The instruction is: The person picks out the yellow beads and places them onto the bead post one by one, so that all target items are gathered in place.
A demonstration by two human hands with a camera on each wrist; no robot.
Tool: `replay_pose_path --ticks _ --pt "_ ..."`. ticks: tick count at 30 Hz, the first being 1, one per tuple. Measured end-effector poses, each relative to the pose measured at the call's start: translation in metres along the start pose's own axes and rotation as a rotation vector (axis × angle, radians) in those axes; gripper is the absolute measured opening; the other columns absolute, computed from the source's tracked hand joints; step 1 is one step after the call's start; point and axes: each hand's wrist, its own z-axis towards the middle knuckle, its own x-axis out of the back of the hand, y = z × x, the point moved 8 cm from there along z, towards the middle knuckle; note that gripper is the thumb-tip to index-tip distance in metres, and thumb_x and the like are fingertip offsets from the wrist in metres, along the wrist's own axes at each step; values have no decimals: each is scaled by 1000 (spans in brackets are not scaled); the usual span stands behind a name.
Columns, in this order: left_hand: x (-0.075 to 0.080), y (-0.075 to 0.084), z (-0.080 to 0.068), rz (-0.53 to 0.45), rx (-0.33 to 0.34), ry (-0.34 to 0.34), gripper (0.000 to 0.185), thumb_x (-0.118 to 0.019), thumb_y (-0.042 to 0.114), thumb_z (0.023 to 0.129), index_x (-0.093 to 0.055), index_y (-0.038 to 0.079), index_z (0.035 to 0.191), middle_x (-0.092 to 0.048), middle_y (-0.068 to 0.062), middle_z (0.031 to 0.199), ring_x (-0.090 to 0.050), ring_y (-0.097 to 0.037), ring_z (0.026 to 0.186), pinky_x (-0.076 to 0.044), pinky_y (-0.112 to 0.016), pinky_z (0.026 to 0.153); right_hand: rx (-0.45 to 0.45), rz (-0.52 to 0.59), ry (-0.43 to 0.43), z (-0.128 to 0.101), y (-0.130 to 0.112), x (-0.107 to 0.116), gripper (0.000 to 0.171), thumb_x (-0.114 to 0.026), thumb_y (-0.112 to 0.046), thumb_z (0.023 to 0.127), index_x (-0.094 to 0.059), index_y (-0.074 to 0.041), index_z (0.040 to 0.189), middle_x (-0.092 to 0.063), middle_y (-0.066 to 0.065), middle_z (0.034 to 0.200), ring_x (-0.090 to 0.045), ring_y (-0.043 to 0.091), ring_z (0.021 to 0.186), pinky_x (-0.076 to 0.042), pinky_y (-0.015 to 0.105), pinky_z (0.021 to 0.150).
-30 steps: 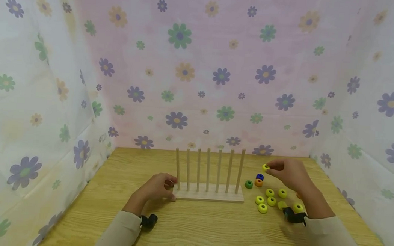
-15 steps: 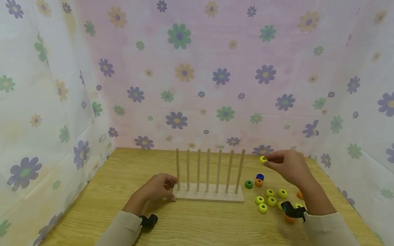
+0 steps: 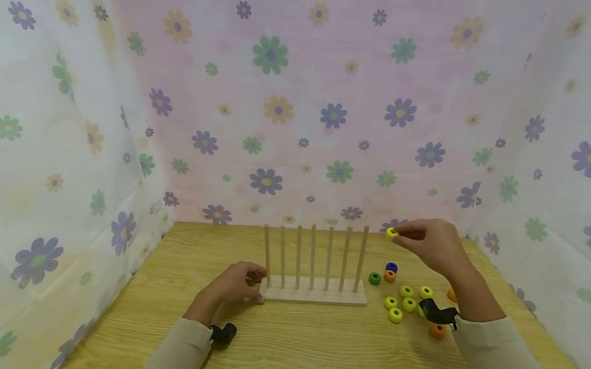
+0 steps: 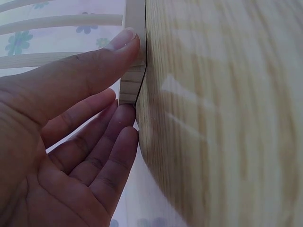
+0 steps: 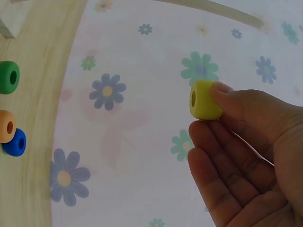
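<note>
A: Right hand (image 3: 431,245)?
B: Pinches a yellow bead (image 3: 391,232), raised just right of the peg rack (image 3: 313,291).
A: Left hand (image 3: 236,282)?
B: Fingers straight, thumb pressing the rack's near-left end on the counter (image 3: 291,342).

No text, label, brand, number or sign can be read in any of the views. The cloth walls (image 3: 301,94) carry only a printed flower pattern, and the wooden peg rack (image 3: 313,294), the coloured beads (image 3: 402,304) and the table (image 3: 286,342) bear no markings.
</note>
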Motion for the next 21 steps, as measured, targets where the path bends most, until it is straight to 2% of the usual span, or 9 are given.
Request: replay_pose_path --ticks 10,21 --pt "1 2 -2 -2 -7 0 62 -92 22 80 -67 10 136 -67 -10 135 -63 -34 124 -54 -52 103 43 -1 37 4 -16 3 26 -79 -30 95 -79 -17 117 -79 7 110 -77 25 95 -63 45 78" --pt "1 3 -2 2 -3 0 62 -91 21 80 -67 9 136 -67 -10 135 -63 -35 125 -53 -53 104 70 16 61 11 -32 3 21 -79 -31 94 -80 -18 110 -79 4 105 -77 23 92 -63 46 79"
